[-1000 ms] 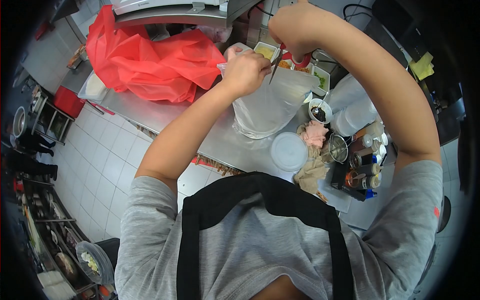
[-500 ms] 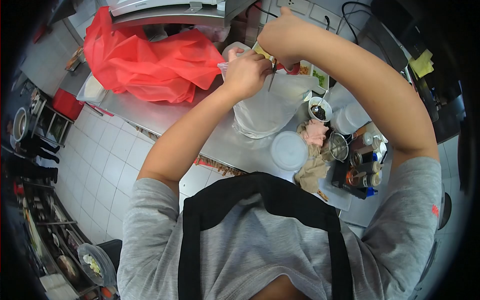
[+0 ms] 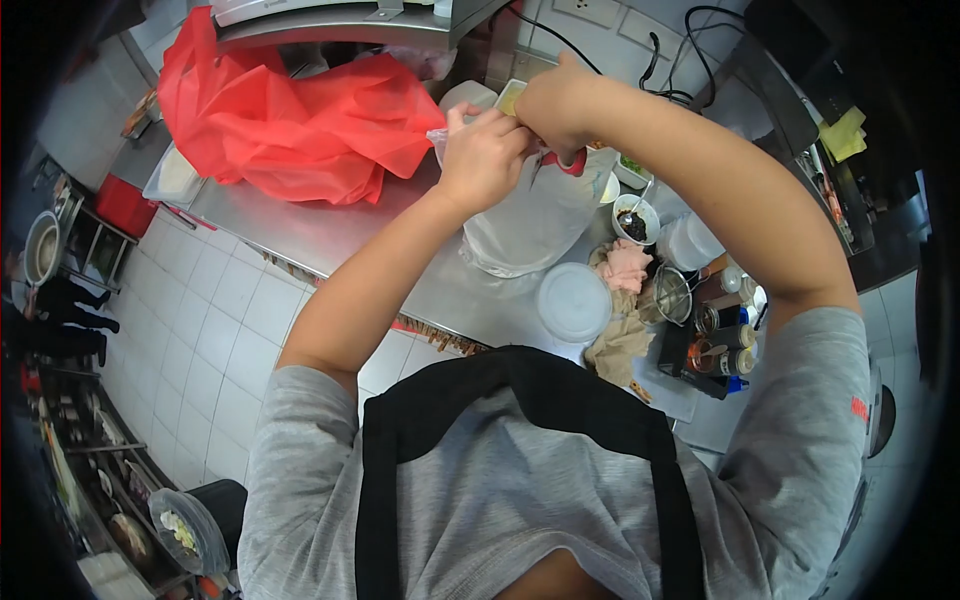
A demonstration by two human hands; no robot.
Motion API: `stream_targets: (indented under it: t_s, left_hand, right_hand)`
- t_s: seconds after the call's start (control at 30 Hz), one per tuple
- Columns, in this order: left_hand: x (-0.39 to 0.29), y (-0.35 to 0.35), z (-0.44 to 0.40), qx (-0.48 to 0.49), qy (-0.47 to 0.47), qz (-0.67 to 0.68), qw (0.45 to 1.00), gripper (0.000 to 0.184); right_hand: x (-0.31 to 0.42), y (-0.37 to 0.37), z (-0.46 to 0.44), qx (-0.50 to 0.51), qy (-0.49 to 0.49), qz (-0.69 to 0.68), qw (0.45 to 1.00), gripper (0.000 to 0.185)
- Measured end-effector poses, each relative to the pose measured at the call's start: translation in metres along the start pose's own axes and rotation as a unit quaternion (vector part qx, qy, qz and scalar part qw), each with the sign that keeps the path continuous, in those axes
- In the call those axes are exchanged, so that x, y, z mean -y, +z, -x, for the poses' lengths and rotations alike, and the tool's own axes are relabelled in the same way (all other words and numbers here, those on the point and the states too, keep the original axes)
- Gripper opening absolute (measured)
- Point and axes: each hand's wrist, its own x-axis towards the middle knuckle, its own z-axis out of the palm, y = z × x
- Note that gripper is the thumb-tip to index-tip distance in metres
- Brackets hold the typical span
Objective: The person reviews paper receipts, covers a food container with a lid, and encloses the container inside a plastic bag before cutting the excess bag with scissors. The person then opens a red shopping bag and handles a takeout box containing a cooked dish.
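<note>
On the steel counter stands a translucent white plastic bag (image 3: 525, 232), its contents hidden. My left hand (image 3: 485, 155) is closed on the gathered top of this bag. Close beside it, my right hand (image 3: 555, 103) is wrapped round a pair of scissors with red handles (image 3: 572, 163). The blades point down near the bag's top; whether they touch the plastic I cannot tell. Left of my left hand lies a crumpled red bag (image 3: 295, 125). A white bowl of dark sauce with a spoon (image 3: 636, 219) sits to the right of the plastic bag.
A round white-lidded tub (image 3: 574, 302) stands at the counter's near side. Pink cloth (image 3: 625, 266), beige cloth (image 3: 618, 350), a wire strainer (image 3: 671, 295) and a black caddy of bottles (image 3: 700, 352) crowd the right. A steel shelf (image 3: 340, 35) overhangs the back left.
The scissors have turned and drawn up closer to my left hand, with my right hand slightly lower. The left hand keeps its hold on the bag's top.
</note>
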Motion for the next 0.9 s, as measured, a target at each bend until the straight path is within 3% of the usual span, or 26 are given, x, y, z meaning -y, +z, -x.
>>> stream_targets:
  t_s: [0.1,0.2,0.37,0.43,0.5,0.6,0.63,0.7,0.9]
  left_hand:
    - [0.001,-0.002,0.003,0.002,-0.01,0.002,1.0,0.009]
    - [0.003,-0.005,0.002,0.007,-0.013,-0.008,1.0,0.006]
    - [0.015,-0.015,-0.006,0.07,-0.017,-0.051,0.996,0.009]
    - [0.004,-0.031,-0.011,0.053,-0.031,-0.047,0.997,0.029]
    - [-0.005,-0.055,-0.016,0.038,0.003,-0.006,0.999,0.05]
    - [-0.014,-0.084,-0.006,0.014,-0.013,-0.013,1.0,0.053]
    - [-0.014,-0.094,0.0,0.011,-0.029,-0.016,0.999,0.051]
    - [-0.018,-0.107,0.009,-0.004,-0.073,-0.012,0.997,0.041]
    - [-0.04,-0.123,0.025,-0.017,-0.132,-0.026,0.991,0.035]
  right_hand:
    - [0.001,0.015,-0.016,0.024,-0.01,-0.004,1.0,0.037]
    - [-0.007,0.032,-0.017,-0.043,0.011,-0.054,0.998,0.03]
    - [-0.043,0.03,0.089,-0.115,0.129,-0.119,0.978,0.022]
    - [-0.052,0.053,0.164,-0.221,0.093,-0.23,0.943,0.023]
    - [-0.042,0.063,0.235,-0.196,0.14,-0.342,0.908,0.029]
    - [-0.025,0.127,0.315,-0.225,0.218,-0.419,0.852,0.026]
    - [-0.013,0.154,0.334,-0.231,0.321,-0.488,0.778,0.022]
    - [-0.004,0.203,0.359,-0.15,0.482,-0.499,0.704,0.02]
    - [-0.047,0.369,0.35,0.056,0.551,-0.355,0.753,0.011]
